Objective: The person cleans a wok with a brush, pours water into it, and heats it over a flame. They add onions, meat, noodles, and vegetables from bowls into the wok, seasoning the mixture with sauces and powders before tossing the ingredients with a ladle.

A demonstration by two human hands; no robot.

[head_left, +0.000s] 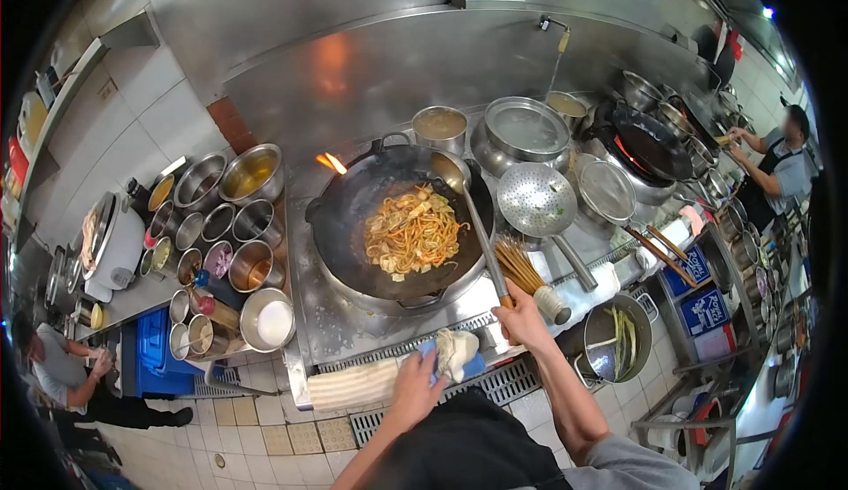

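My right hand [523,317] is closed around the wooden handle of a metal ladle [481,225], whose bowl rests at the upper right rim of a black wok [340,252]. Fried noodles [413,232] with pieces of vegetable lie in the wok. A flame [332,163] shows at its upper left edge. My left hand [417,390] is at the stove's front edge, beside a cream cloth [457,353] and a blue cloth [474,366]; its fingers are bent against blue cloth. A bamboo brush [521,269] lies just right of the ladle handle.
Left of the stove stand several metal bowls [252,175] and a rice cooker [119,243]. A perforated skimmer [536,199], lidded pot [526,128] and second wok [654,146] are to the right. Below right is a pot [645,335]. One person [782,168] stands far right, another [62,371] far left.
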